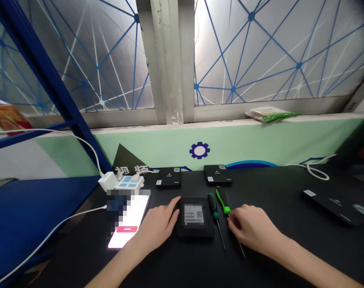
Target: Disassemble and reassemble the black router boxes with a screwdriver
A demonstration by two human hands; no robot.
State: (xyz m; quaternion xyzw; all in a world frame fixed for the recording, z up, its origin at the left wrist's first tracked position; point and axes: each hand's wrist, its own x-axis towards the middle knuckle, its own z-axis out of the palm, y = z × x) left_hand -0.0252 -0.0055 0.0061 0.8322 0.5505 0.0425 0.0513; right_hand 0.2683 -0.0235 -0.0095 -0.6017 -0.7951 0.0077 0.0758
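A small black box (195, 217) with a white label on top lies on the black table (274, 256) in front of me. My left hand (157, 225) rests flat beside its left edge, fingers stretched and touching the box. My right hand (250, 229) lies to the right, fingers curled down at a bright green-handled screwdriver (223, 201). A dark green-handled screwdriver (213, 208) lies between that one and the box.
A lit phone (130, 221) on a white cable lies left of my left hand. A white power strip (121, 183) sits behind it. Two black boxes (169, 177) (218, 175) stand at the back, another black device (339, 204) at right. A blue shelf frame (34, 68) rises at left.
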